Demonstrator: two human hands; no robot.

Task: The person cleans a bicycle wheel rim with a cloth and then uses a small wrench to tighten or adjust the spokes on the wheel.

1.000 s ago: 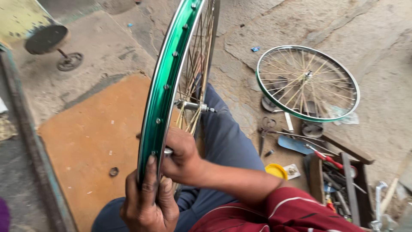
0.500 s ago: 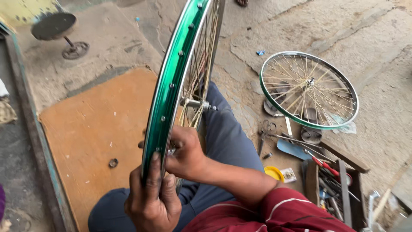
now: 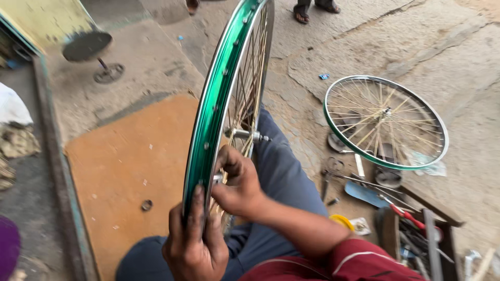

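A green bicycle wheel rim [image 3: 219,99] with metal spokes stands upright on edge above my lap. My left hand [image 3: 195,244] grips its lower edge, thumb laid over the green band. My right hand [image 3: 237,182] reaches in among the spokes just below the hub axle [image 3: 250,135], fingers pinched on something small by the rim; what it pinches is hidden. My legs in blue-grey trousers [image 3: 284,177] lie under the wheel.
A second green spoked wheel [image 3: 385,122] lies flat on the concrete at right. Below it are scattered tools, red-handled pliers [image 3: 411,216] and a yellow lid [image 3: 341,221]. An orange board [image 3: 135,161] lies at left. A dark round stand [image 3: 88,49] and someone's sandalled feet [image 3: 312,10] are at the far edge.
The view has shifted slightly, so the wheel and the stand sit lower and further right. My right hand has edged up along the rim; my left hand keeps its grip.
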